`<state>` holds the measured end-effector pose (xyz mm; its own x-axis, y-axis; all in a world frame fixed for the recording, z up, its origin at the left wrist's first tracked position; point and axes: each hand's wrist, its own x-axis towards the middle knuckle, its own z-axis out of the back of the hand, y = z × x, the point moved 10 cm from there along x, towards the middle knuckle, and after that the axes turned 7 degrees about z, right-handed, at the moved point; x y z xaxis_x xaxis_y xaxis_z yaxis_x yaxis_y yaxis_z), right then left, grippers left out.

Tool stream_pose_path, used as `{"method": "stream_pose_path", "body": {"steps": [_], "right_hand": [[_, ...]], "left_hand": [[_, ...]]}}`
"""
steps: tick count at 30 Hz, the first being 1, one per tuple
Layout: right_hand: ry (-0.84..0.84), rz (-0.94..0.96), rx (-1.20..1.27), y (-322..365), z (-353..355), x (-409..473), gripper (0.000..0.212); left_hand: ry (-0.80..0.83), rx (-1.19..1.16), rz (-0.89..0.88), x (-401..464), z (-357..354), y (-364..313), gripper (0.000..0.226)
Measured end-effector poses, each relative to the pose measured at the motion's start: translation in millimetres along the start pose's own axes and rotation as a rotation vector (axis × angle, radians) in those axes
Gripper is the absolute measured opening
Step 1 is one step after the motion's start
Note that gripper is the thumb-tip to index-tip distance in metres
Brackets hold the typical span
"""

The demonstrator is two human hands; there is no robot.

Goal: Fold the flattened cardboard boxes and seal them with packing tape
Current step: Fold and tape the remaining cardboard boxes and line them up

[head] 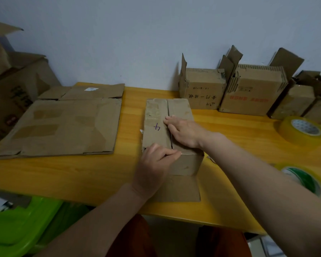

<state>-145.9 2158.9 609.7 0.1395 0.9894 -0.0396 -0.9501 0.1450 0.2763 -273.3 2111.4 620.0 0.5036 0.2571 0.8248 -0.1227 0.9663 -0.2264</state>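
The cardboard box [171,138] stands near the middle of the yellow table [82,175], its two top flaps folded down so that they meet along a seam running away from the person, and a lower flap lies flat on the table at its near side. The right hand [183,133] reaches in from the right with the forearm stretched across the table, and lies palm down on the right flap beside the seam, its fingers fairly straight and together, pressing on the cardboard. The left hand [153,169] comes up from below, wrist slightly bent, at the near top edge of the box; its fingers are curled in with the thumb laid along the edge, though whether they pinch anything I cannot tell. Flattened boxes [61,125] lie to the left, folded boxes [230,91] stand at the wall, and two tape rolls [302,131] sit to the right.
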Motion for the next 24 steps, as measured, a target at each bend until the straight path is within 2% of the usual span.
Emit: {"method": "stream_pose_path", "body": {"steps": [6,10,17,21,24], "right_hand": [[0.035,0.124,0.086,19.4,-6.5,-41.8,0.042],[0.016,0.084,0.023,2.2,-7.4,-4.1,0.047],[0.048,-0.034,-0.183,-33.7,-3.3,73.4,0.059],[-0.034,-0.044,-0.159,-42.8,4.9,102.5,0.058],[-0.148,-0.053,-0.103,-51.1,20.0,118.0,0.044]], "left_hand": [[0.007,-0.056,0.071,0.1,3.5,5.4,0.019],[-0.032,-0.091,0.080,-2.6,3.1,7.5,0.014],[-0.064,-0.083,0.078,-2.9,5.3,4.9,0.023],[-0.040,-0.075,0.068,-3.5,1.1,7.5,0.014],[-0.017,-0.094,0.070,-8.2,-1.7,10.4,0.011]]}}
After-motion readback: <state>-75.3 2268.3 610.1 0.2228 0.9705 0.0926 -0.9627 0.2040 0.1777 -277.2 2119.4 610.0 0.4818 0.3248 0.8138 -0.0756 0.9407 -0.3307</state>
